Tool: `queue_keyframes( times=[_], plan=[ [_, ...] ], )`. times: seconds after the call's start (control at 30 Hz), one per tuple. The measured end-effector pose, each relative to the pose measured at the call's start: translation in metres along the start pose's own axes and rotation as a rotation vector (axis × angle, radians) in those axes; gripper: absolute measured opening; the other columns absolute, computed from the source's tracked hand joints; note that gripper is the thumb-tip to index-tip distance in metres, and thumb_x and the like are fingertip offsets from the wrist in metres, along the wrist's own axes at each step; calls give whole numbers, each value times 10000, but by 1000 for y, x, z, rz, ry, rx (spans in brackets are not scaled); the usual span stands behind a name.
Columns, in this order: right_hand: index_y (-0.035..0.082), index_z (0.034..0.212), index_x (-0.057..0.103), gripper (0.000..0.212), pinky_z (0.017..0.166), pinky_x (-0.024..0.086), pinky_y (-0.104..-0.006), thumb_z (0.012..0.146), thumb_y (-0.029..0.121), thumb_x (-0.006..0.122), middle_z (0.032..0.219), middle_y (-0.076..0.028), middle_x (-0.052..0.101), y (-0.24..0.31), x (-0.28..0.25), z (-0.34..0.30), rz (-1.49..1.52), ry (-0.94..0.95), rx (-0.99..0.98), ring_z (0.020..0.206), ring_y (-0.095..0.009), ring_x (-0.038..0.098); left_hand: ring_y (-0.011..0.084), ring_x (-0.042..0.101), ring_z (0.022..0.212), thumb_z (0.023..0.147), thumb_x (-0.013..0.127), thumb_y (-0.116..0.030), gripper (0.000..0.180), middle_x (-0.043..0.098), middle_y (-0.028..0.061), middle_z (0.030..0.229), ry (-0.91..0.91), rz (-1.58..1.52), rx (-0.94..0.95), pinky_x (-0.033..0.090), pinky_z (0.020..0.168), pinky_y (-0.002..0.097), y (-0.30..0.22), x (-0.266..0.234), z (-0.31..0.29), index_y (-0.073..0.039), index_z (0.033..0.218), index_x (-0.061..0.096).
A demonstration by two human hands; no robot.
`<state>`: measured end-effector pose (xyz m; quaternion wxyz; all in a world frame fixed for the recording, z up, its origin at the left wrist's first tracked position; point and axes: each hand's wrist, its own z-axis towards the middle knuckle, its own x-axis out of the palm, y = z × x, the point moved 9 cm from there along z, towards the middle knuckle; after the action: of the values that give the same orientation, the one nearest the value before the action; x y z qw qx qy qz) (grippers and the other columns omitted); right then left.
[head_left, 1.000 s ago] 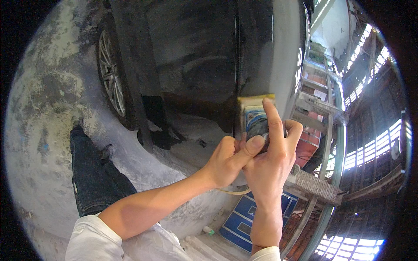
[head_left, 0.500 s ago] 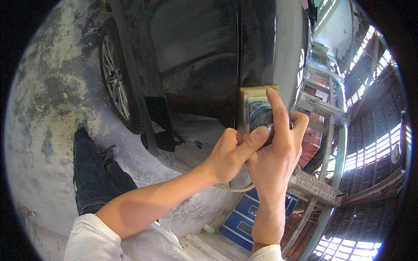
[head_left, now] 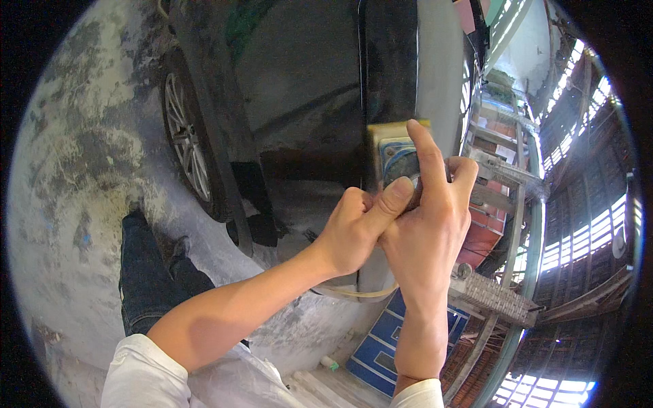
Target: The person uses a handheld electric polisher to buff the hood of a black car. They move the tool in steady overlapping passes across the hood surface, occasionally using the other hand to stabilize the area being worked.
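A flat-pad power sander point(head_left: 394, 149) with a yellowish pad edge and a blue-and-grey body lies against the side of a dark car point(head_left: 299, 75), by the edge where a black strip meets a grey band. My right hand point(head_left: 428, 224) is closed around its body, the index finger stretched along the top. My left hand point(head_left: 357, 228) grips the sander's near end, its thumb over the body and touching my right hand. The palms hide much of the tool. A pale hose point(head_left: 360, 294) curves below my wrists.
The car's wheel point(head_left: 187, 132) stands at the left on a stained concrete floor point(head_left: 81, 156). A blue cabinet point(head_left: 381, 340) is beyond my right forearm. Wooden beams and a brick-like pillar point(head_left: 493, 296) rise at the right. My legs point(head_left: 153, 279) are at the lower left.
Both hands and the sander have shifted slightly up and left in the picture along the car. The wheel and floor have moved a little down and right in view. The grip is unchanged.
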<state>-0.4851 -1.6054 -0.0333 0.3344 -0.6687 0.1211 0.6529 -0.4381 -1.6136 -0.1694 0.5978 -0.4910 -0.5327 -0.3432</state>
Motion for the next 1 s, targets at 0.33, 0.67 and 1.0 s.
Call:
queue_keyframes(
  times=[0.33, 0.67, 1.0],
  plan=[
    [175, 1473, 658, 715, 791, 553, -477, 788, 62, 826, 1064, -193, 530, 9, -1, 31, 7, 28, 10, 882, -391, 645, 56, 590, 671, 1071, 581, -676, 713, 635, -14, 681, -22, 6, 4, 438, 569, 253, -29, -5, 20, -62, 734, 715],
    [201, 1435, 660, 609, 747, 587, -539, 841, 84, 728, 1142, -257, 556, 20, -10, 80, 6, -50, -38, 857, -494, 699, 77, 621, 623, 1063, 565, -703, 740, 634, 5, 641, -23, 68, 22, 447, 536, 249, -79, -5, 53, -76, 695, 703],
    [233, 1464, 647, 701, 730, 585, -538, 794, 81, 784, 1157, -236, 527, -8, 2, 41, 102, 3, 15, 864, -501, 704, 39, 478, 676, 1111, 490, -669, 699, 570, -65, 678, -122, 200, -67, 360, 580, 285, -44, 0, 27, -135, 689, 653]
  ],
)
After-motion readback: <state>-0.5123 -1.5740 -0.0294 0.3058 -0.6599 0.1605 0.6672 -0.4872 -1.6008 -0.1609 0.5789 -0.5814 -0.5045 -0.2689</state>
